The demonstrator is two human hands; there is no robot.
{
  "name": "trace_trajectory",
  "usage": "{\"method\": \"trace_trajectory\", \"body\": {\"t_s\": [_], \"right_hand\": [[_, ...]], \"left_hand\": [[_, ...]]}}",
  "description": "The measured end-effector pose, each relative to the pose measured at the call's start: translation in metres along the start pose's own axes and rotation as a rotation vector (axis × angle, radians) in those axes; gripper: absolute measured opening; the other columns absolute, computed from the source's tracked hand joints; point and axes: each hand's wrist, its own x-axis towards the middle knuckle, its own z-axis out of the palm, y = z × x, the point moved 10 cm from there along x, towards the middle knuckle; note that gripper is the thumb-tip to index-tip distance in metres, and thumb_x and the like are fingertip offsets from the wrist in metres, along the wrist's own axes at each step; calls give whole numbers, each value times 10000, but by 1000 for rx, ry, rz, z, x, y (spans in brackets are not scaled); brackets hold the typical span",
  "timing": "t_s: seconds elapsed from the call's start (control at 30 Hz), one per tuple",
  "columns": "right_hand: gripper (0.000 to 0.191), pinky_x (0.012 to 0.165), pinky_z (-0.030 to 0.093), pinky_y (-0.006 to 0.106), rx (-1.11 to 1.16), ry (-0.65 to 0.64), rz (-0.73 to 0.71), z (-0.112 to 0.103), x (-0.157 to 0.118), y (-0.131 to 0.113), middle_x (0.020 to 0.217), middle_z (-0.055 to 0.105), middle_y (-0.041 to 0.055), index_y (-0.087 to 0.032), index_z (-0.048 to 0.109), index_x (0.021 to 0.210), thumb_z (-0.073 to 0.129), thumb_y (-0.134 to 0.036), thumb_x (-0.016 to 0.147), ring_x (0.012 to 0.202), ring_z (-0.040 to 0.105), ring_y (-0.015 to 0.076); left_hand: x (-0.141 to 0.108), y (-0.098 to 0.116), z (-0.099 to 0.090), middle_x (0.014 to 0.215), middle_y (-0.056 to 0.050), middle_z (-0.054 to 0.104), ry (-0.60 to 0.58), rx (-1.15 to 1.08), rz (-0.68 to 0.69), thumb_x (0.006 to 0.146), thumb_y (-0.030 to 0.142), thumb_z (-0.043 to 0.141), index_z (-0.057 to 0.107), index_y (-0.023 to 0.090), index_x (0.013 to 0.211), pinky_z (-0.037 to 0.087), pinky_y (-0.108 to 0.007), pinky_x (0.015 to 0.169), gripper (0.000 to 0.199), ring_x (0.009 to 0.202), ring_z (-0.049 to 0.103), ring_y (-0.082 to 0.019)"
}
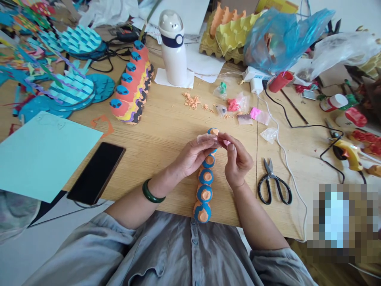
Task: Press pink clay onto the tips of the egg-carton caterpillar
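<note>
Near the centre of the frame, my left hand (193, 153) pinches a clear wrapper (204, 138) and my right hand (238, 161) a bit of pink clay (227, 142), close to the bumpy strip (206, 176), where the clay could perhaps fall and stick if my grip loosens.

Pic bright, light diffuse; soft shadows on tbl (166, 129). Edges stretched & blurry, ctr. sharper. 1 pixelated patch (342, 222) lower R.
</note>
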Motion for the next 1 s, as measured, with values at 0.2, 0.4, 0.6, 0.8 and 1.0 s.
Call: {"method": "trace_trajectory", "body": {"t_s": [0.2, 0.4, 0.6, 0.8, 1.0], "right_hand": [[269, 865, 722, 383, 97, 69, 88, -2, -2, 9, 1127, 846, 37, -309, 804, 1224, 582, -284, 1075, 1032, 824, 207], [249, 861, 731, 390, 171, 82, 146, 0, -3, 10, 1117, 847, 36, -305, 815, 1195, 600, -302, 1070, 986, 837, 208], [238, 829, 737, 370, 171, 69, 202, 3, -4, 14, 1102, 853, 39, -291, 827, 1158, 615, -342, 1060, 1022, 831, 214], [288, 906, 720, 463, 171, 192, 131, -14, 5, 10, 1180, 836, 52, -284, 790, 1238, 544, -299, 1089, 1072, 826, 240], [374, 1101, 634, 473, -88, -180, -185, 15, 11, -19, 1364, 775, 71, -320, 725, 1378, 575, -195, 1059, 1295, 736, 245]], "left_hand": [[-2, -2, -5, 883, -17, 765, 32, -52, -48, 864, 217, 773, 791, 165, 848, 550, -277, 1014, 57, 928, 745, -137], [-2, 0, -6, 778, -2, 679, 14, -17, -64, 874, 250, 807, 724, 155, 716, 548, -235, 958, 202, 872, 699, -114], [-4, 5, -1, 771, -1, 698, 6, 47, -39, 802, 325, 904, 786, 168, 756, 536, -209, 794, 202, 773, 648, -98], [-5, 7, 0, 835, -20, 757, 12, 144, 28, 717, 496, 948, 851, 203, 824, 521, -239, 895, 326, 910, 682, -136], [-5, 5, 0, 849, -5, 754, 6, 177, 52, 736, 477, 934, 856, 219, 840, 514, -250, 880, 289, 890, 669, -128]]}}
